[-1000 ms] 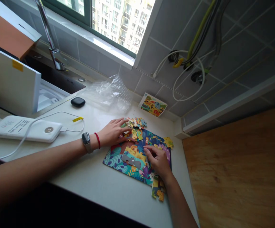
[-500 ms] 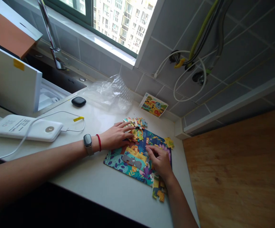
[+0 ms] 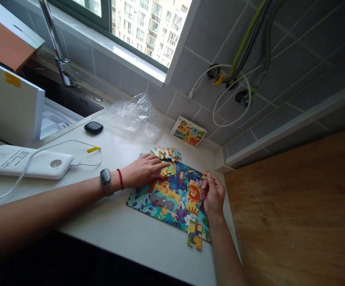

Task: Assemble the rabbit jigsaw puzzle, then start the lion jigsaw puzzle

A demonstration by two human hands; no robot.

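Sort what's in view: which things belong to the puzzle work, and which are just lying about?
In the work: puzzle board, loose puzzle pieces, probably the picture card.
Lying about: white power bank, white charging cable, rounded black object, clear plastic wrap.

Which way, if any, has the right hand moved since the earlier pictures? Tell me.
Yes: the right hand has moved rightward across the puzzle board, toward its right edge.

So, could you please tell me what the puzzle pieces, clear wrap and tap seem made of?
Puzzle pieces: probably printed cardboard, flat with knobbed edges. Clear wrap: thin glossy plastic, apparently, being see-through and crinkled. Tap: likely chromed metal, from mirror-like highlights.
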